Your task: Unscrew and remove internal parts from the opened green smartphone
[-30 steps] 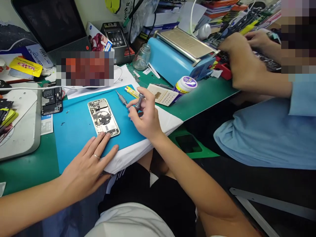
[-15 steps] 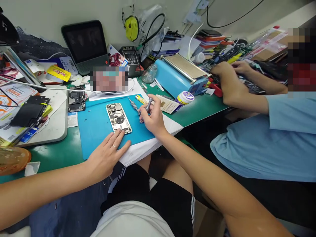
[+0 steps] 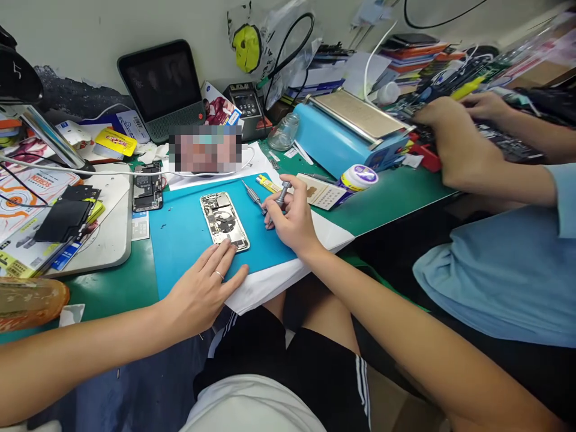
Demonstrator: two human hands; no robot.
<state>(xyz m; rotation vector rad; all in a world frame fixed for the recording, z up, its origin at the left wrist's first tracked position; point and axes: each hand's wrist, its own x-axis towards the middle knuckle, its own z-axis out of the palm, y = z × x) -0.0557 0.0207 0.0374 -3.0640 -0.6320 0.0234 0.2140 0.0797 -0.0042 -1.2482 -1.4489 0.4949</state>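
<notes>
An opened phone [image 3: 224, 221] with its insides showing lies on a blue work mat [image 3: 180, 240]. My left hand [image 3: 204, 288] rests flat on the mat's near edge, fingers spread, fingertips touching the phone's lower end. My right hand [image 3: 290, 219] is closed round a grey screwdriver [image 3: 281, 195], held upright just right of the phone. A second screwdriver [image 3: 252, 194] and a yellow tool [image 3: 269, 183] lie on the mat by that hand.
A co-worker in a blue shirt [image 3: 504, 264] sits to the right, hands [image 3: 454, 138] on a cluttered bench. Behind the mat stand a blue machine [image 3: 333, 141], a glass jar [image 3: 288, 131], a white tub [image 3: 360, 178], a dark screen [image 3: 162, 87] and another phone part [image 3: 147, 187].
The camera has lifted and pulled back, so the desk looks smaller and more of the wall shows. Both hands keep their places and grips.
</notes>
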